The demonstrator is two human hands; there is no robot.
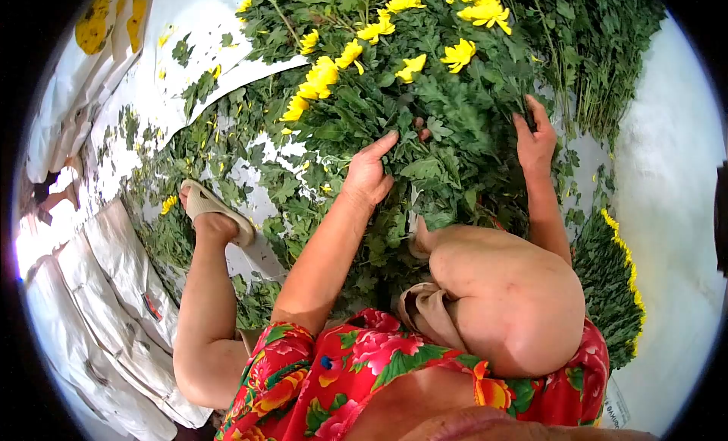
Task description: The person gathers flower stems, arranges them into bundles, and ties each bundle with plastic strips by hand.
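A leafy bunch of yellow chrysanthemums (447, 126) lies across the upper middle, in front of my bent knee. My left hand (369, 172) is closed around its left side, with the thumb on top; fingertips show among the leaves, and the rest of the fingers are hidden by foliage. At the bunch's right edge is my right hand (537, 134), thumb and fingers apart, beside the leaves. Whether it touches them I cannot tell. Yellow blooms (318, 78) run along the upper left of the bunch, some overlapping other flowers behind.
More cut stems (607, 69) are piled at the upper right. A bundle with yellow heads (628, 266) lies right of my knee. Loose leaves (220, 145) cover the white sheet (205, 31) on the left. White wrapped packages (114, 289) stand at the lower left, near my sandal (216, 208).
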